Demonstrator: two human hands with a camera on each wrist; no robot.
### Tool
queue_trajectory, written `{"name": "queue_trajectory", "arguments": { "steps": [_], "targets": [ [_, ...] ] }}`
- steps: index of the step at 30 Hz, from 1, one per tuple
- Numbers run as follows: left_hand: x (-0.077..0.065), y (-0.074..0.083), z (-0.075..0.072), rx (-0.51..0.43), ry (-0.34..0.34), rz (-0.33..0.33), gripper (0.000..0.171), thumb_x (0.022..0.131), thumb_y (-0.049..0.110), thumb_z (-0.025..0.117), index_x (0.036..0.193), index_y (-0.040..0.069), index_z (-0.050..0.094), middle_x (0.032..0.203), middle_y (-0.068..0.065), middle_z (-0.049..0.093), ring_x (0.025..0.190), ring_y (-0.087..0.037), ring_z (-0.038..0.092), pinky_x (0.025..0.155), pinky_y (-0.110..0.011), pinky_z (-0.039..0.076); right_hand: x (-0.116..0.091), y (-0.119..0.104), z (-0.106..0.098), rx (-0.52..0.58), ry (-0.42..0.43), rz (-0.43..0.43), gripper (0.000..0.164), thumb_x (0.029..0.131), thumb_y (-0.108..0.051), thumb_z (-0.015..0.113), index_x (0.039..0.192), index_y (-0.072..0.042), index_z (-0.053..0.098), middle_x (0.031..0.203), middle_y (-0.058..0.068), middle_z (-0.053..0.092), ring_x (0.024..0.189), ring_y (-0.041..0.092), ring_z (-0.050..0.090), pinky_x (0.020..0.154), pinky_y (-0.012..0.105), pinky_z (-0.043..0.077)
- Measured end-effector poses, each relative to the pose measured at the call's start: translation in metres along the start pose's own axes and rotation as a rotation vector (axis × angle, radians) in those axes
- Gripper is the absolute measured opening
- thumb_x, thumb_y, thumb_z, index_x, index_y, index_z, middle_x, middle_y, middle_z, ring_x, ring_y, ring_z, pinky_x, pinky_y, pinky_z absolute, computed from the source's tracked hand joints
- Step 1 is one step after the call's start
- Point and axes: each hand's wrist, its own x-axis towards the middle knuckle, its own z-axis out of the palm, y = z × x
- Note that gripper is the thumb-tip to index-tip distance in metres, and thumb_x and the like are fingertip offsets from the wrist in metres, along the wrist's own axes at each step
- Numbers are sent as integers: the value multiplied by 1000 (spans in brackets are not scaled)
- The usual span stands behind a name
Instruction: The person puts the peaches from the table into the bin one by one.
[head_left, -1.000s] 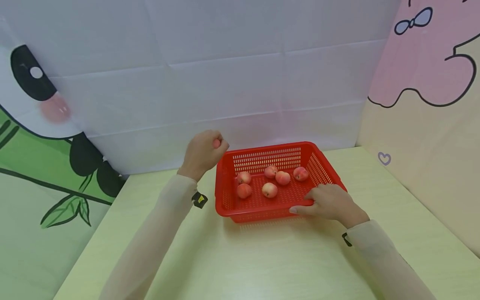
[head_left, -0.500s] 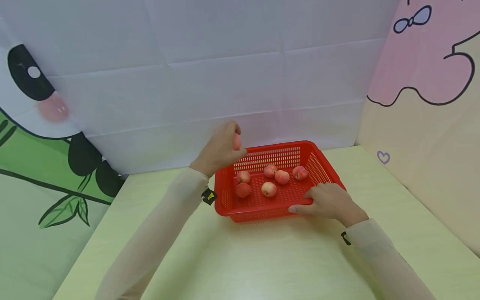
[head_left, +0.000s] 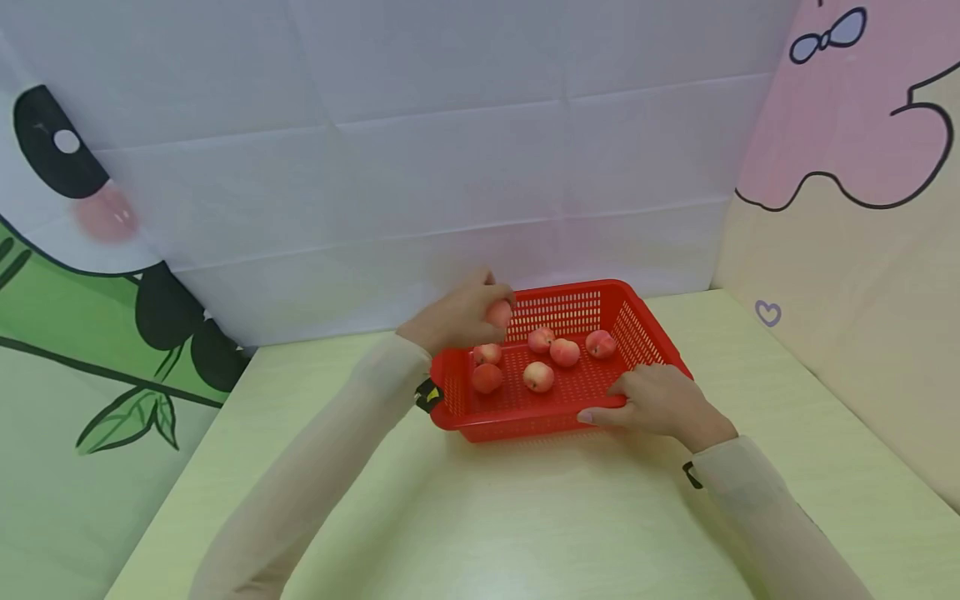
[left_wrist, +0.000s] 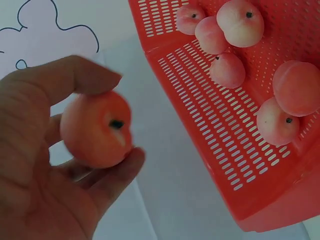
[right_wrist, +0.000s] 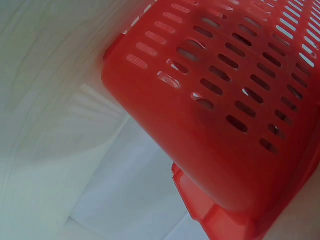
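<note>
My left hand holds a peach between curled fingers and thumb, above the back left part of a red plastic basket. In the left wrist view the dark stem end of that peach faces outward. Several more peaches lie spread over the basket floor, among them a pale one near the middle and a redder one at the left. My right hand grips the basket's front right rim, thumb outside and fingers over the edge. Only a blurred bit of that hand shows in the right wrist view.
The basket stands on a pale wooden table, close to a white cloth backdrop. Printed cartoon panels rise at the left and right. Slotted basket walls fill much of the right wrist view.
My left hand has carried the peach rightward, from outside the basket's left edge to over its back left part, dropping slightly in the last half second. My right hand stays on the rim.
</note>
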Motion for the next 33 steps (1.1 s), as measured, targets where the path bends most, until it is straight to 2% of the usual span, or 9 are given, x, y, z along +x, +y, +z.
{"name": "queue_trajectory", "arguments": {
  "steps": [5, 8, 12, 17, 22, 33],
  "targets": [
    [3, -1, 10, 14, -180, -38, 43, 75, 18, 70, 117, 19, 57, 105, 3, 51, 96, -15, 49, 70, -26, 51, 0, 0, 0, 4, 2, -4, 66, 69, -88, 43, 50, -25, 42, 49, -11, 21, 50, 6, 21, 48, 26, 20],
    [3, -3, 16, -11, -241, -73, 42, 74, 18, 74, 111, 18, 55, 100, 3, 56, 93, -15, 52, 69, -27, 51, 0, 1, 0, 6, -3, 0, 65, 69, -88, 43, 51, -26, 44, 49, -11, 22, 50, 6, 22, 49, 27, 21],
    [3, -5, 23, -28, -294, -150, 39, 72, 21, 80, 102, 22, 55, 96, 4, 59, 93, -16, 54, 66, -28, 53, 0, 1, 1, 8, -8, 2, 65, 69, -89, 43, 51, -26, 45, 49, -11, 24, 50, 6, 24, 49, 27, 23],
    [1, -7, 26, -11, -340, -170, 29, 72, 21, 79, 95, 24, 62, 92, 3, 61, 92, -17, 54, 66, -31, 52, 0, 0, 0, 9, -5, -1, 65, 69, -88, 43, 51, -26, 44, 49, -11, 24, 50, 6, 24, 49, 27, 23],
    [-1, -8, 31, -4, -372, -163, 21, 74, 21, 79, 90, 22, 65, 87, 3, 62, 90, -17, 55, 65, -30, 52, 0, 0, -1, 11, -8, 1, 65, 69, -88, 43, 51, -26, 43, 49, -11, 24, 50, 6, 24, 49, 26, 23],
    [-5, -7, 35, -19, -427, -218, 22, 75, 31, 81, 90, 22, 67, 86, 3, 65, 86, -18, 60, 66, -30, 54, 0, 0, -1, 3, -11, -5, 64, 69, -88, 43, 52, -27, 48, 48, -12, 26, 49, 5, 26, 49, 26, 24]
  ]
}}
